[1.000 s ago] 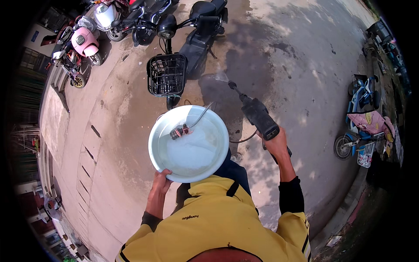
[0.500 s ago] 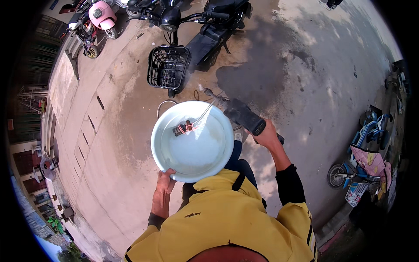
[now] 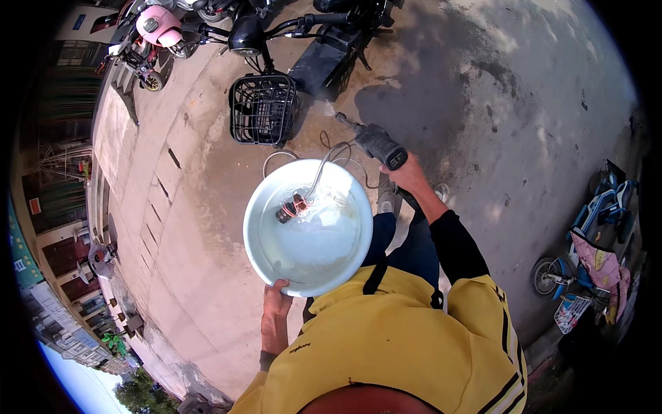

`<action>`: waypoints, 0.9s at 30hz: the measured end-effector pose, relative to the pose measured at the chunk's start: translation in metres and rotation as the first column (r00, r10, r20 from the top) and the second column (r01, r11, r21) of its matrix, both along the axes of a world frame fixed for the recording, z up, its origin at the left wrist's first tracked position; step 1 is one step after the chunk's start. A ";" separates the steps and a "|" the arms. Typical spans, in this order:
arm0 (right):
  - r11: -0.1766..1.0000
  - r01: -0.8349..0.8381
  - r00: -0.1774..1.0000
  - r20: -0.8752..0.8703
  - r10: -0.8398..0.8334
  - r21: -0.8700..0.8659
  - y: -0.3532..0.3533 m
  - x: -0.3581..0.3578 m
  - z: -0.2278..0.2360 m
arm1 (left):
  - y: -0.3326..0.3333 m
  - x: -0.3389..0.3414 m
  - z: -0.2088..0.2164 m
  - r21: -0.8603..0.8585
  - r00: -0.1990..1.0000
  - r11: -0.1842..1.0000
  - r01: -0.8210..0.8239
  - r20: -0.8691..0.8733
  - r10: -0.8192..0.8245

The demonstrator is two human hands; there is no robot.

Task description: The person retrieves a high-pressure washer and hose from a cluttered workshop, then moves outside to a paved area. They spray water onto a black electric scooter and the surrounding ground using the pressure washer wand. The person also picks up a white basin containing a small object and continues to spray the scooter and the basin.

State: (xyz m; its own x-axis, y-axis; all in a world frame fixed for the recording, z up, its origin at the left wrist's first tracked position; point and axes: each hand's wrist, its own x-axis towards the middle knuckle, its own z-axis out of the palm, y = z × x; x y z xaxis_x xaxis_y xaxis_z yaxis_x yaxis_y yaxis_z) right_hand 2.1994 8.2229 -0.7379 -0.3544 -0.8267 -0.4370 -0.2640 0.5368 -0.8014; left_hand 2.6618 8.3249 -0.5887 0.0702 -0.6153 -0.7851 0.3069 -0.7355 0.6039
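My left hand grips the near rim of a pale blue plastic basin, thumb over the edge. The basin holds water with a rippled surface. A dark cylindrical hose filter with reddish parts sits in it. From there a clear hose rises over the far rim and loops toward the gun. My right hand is closed round the handle of a black cordless pressure washer gun. Its nozzle points at a black electric scooter, and a faint spray shows at the tip. The scooter's wire basket stands just beyond the basin.
Wet, dark concrete spreads around the scooter. A pink scooter and other bikes are parked at the far left. At the right edge stands a blue bike with a pink cover. Steps and shopfronts line the left side.
My right hand has moved the washer gun forward, closer to the scooter. The water in the basin ripples more. My left hand still grips the basin, and the whole view has shifted slightly.
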 end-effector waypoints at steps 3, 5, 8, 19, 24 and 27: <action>0.990 -0.131 0.991 -0.016 0.132 0.044 -0.020 -0.012 -0.017 | 0.016 -0.013 0.002 -0.002 0.998 0.999 -0.044 0.044 0.044; 0.993 -0.096 0.995 -0.003 0.097 0.070 -0.029 -0.010 -0.027 | 0.022 -0.027 0.008 0.002 0.996 0.998 -0.062 0.071 0.062; 0.999 -0.043 0.997 0.071 0.042 0.020 -0.043 -0.014 -0.045 | 0.034 -0.052 0.017 0.024 0.992 0.993 -0.112 0.059 0.110; 0.968 -0.241 0.957 0.184 0.226 0.067 -0.076 -0.051 -0.065 | 0.081 -0.149 0.030 0.069 0.941 0.942 -0.328 0.119 0.318; 0.978 -0.182 0.962 0.227 0.154 0.104 -0.086 -0.066 -0.076 | 0.088 -0.202 0.036 0.055 0.908 0.915 -0.400 0.160 0.387; 0.983 -0.179 0.965 0.197 0.170 0.029 -0.086 -0.084 -0.103 | 0.096 -0.225 0.034 0.041 0.898 0.904 -0.425 0.141 0.416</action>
